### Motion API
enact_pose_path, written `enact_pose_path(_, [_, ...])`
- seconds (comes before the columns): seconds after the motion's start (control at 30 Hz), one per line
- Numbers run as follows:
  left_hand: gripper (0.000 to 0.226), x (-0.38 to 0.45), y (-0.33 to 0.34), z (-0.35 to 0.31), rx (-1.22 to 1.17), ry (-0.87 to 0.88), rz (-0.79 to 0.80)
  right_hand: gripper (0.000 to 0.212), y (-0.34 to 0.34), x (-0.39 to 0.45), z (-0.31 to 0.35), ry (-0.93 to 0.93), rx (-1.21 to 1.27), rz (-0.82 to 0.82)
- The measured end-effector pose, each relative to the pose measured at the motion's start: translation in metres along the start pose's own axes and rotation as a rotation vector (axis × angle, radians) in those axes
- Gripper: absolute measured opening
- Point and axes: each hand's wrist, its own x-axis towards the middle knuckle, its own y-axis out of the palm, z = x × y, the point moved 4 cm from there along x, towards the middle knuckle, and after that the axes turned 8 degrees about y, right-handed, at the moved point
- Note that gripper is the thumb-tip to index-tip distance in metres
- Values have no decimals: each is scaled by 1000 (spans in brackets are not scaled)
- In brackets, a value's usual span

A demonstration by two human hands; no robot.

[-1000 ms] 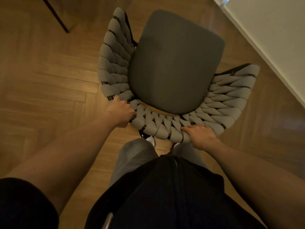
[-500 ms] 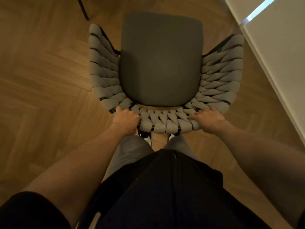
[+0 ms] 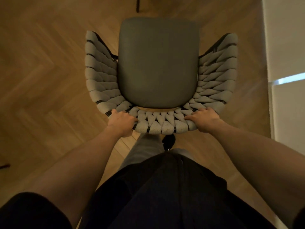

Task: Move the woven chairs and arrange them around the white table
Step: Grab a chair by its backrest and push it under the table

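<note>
Woven grey backrest is the hold: left grip [image 3: 121, 120] and right grip [image 3: 202, 119] both clench the chair [image 3: 158, 63] at its top rail. Chair stands on herringbone floor [image 3: 41, 71]; steer evenly, avoiding the pale wall [image 3: 287, 47]. No tabletop visible.

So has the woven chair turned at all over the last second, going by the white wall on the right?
Yes. The woven chair has swung clockwise: its seat pointed toward the white wall before and now runs parallel to it. Both hands keep their grip on its back.
</note>
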Motion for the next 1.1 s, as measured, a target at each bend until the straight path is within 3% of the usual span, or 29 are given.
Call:
enact_pose_path(0.3, [47,10,-9,25,-272,-210,-22,57,-99,67,-32,-145,-242,-88])
enact_pose_path(0.57, [38,20,-22,28,-532,-405,-33,57,-186,120,-41,-294,-476,-136])
enact_pose_path(1.1, [49,73,-85,-22,-924,-730,-67,60,-299,192,-73,-554,-964,-194])
